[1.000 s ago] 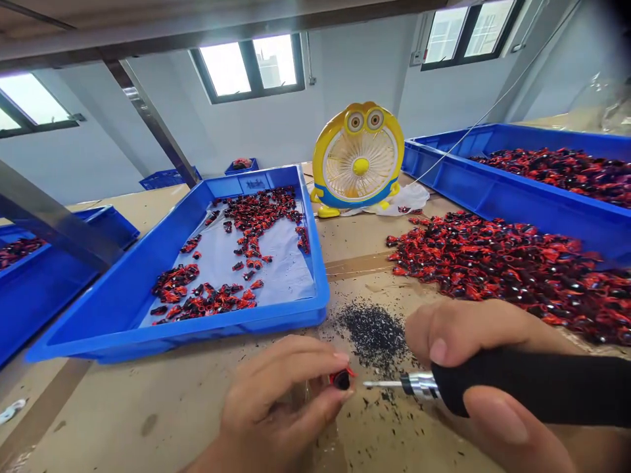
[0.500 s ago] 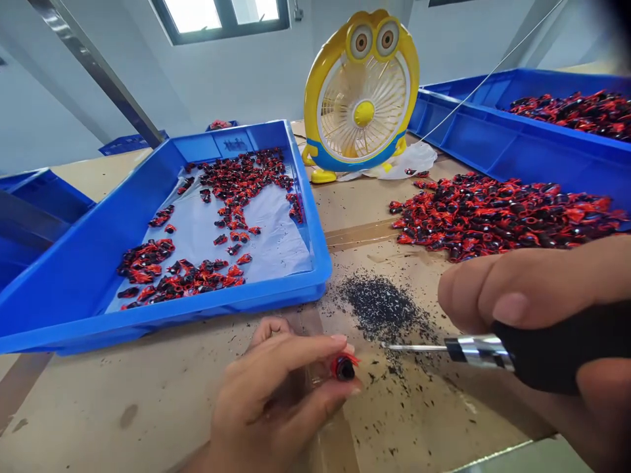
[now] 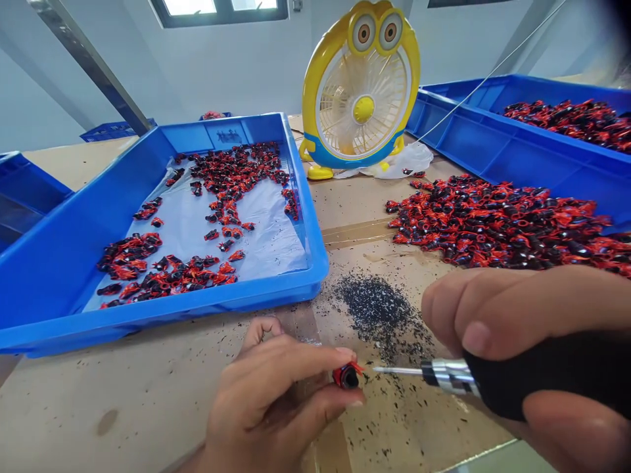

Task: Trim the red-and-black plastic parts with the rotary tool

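Between thumb and index finger, my left hand [image 3: 276, 394] pinches a small red and black plastic part [image 3: 348, 376] with a dark round end facing right. My right hand [image 3: 532, 328] is wrapped around the thick black handle of a screwdriver-like tool [image 3: 448, 374]. Its thin metal tip points left and stops just short of the part, apart from it. Beneath and beyond the tip lies a heap of black shavings [image 3: 379, 305] on the brown tabletop.
To the left, a blue tray [image 3: 315, 282] holds scattered red and black parts on a white sheet. A large pile of such parts [image 3: 497, 223] lies at right, before another blue tray [image 3: 468, 138]. A yellow fan [image 3: 363, 110] stands at the back.
My right hand has brought the tool left and slightly down, so its tip is closer to the part. My left hand keeps its pinch, shifted very little.
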Action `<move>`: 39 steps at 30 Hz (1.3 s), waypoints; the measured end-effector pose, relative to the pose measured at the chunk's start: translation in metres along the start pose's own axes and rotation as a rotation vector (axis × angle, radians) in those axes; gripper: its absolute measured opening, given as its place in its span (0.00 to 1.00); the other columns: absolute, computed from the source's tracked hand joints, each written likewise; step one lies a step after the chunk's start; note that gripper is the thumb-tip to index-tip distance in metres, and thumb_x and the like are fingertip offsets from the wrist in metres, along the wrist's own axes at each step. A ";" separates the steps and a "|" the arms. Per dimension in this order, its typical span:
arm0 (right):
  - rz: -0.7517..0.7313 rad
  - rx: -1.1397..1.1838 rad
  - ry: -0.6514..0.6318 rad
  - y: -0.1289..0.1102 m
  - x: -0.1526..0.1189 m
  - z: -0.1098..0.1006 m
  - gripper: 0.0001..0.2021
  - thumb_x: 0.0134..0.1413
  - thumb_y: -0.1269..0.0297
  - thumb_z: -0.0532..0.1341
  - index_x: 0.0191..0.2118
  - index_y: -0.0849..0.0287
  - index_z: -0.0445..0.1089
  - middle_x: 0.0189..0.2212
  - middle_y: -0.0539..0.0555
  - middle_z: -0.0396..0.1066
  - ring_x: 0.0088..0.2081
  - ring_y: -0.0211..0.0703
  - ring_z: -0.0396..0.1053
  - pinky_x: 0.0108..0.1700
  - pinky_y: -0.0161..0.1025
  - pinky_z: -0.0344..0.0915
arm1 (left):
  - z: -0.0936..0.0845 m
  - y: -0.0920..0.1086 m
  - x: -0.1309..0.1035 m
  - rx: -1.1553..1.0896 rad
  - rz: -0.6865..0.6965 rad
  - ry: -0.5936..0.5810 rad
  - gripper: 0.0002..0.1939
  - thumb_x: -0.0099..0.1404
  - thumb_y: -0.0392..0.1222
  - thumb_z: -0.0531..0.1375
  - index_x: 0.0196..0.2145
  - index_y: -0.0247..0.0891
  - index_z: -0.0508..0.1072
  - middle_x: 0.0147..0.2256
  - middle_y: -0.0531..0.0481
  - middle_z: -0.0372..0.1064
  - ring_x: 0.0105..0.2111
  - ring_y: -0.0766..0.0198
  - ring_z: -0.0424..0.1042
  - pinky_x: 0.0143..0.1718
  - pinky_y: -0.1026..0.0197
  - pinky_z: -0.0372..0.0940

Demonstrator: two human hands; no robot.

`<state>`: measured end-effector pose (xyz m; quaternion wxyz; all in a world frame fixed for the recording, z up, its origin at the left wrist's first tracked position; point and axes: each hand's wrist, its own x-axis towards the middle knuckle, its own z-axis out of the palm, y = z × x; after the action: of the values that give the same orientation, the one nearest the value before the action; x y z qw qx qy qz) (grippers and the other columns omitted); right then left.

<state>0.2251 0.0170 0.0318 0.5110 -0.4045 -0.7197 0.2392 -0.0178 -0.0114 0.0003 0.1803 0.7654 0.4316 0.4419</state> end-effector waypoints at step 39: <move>-0.295 0.033 -0.124 -0.003 0.014 0.020 0.05 0.59 0.65 0.67 0.35 0.54 0.68 0.23 0.47 0.74 0.22 0.38 0.75 0.19 0.34 0.67 | 0.000 0.003 0.000 0.009 -0.002 -0.037 0.06 0.75 0.43 0.68 0.48 0.45 0.79 0.32 0.61 0.80 0.29 0.70 0.74 0.41 0.56 0.62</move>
<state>0.2037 0.0283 0.0341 0.5018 -0.2705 -0.7974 0.1979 -0.0166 -0.0132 0.0018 0.1855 0.7738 0.4309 0.4255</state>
